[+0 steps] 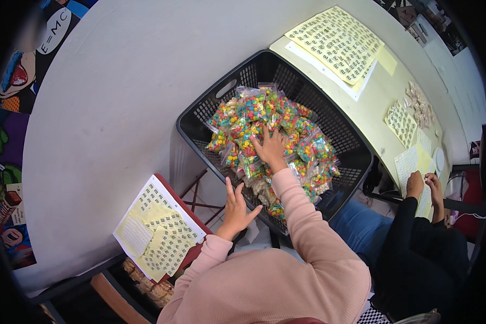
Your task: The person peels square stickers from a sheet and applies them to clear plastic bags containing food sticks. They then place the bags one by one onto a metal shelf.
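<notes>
A black plastic basket (328, 97) with perforated walls holds a heap of small clear zip bags (253, 107) filled with bright round pieces in red, yellow, green and blue. My right hand (271, 148) rests on top of these bags near the middle of the heap, fingers spread; whether it grips one cannot be told. Bags with pale cream contents (261, 192) lie lower in the basket, partly covered. Outside the near left rim is my left hand (237, 212), its fingers apart and nothing in it.
Sticker sheets (166, 231) lie on a red surface at the left. More sticker sheets (336, 44) and small pale packets (419, 105) are on a table (372, 117) at the right. Beside it, a co-worker's hands (423, 186) handle something small. A wall (105, 121) stands beyond the basket.
</notes>
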Demonstrator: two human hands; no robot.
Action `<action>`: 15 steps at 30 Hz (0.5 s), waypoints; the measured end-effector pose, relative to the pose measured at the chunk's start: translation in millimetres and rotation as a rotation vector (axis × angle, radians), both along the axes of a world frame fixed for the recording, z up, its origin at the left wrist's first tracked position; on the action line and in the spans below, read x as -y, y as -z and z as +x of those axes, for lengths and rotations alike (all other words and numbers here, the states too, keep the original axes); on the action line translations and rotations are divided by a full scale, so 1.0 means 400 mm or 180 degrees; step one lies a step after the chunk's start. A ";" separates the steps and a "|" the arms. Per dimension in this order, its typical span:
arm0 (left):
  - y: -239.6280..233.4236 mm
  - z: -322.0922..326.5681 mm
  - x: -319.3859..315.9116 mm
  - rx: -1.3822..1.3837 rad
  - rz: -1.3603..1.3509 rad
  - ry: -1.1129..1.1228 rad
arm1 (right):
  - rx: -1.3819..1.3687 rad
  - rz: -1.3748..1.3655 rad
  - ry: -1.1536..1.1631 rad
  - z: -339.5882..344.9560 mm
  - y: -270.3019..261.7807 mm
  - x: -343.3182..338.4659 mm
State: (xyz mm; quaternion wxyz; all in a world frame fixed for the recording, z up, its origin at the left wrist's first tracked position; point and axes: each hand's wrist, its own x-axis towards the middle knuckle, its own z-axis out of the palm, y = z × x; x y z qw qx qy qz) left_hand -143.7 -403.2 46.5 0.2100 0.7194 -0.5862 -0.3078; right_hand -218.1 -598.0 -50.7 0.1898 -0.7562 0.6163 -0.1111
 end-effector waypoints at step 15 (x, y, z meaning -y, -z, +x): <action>0.010 0.010 -0.016 0.0040 -0.0145 -0.0008 | 0.1029 -0.1638 0.1337 -0.334 -0.052 0.039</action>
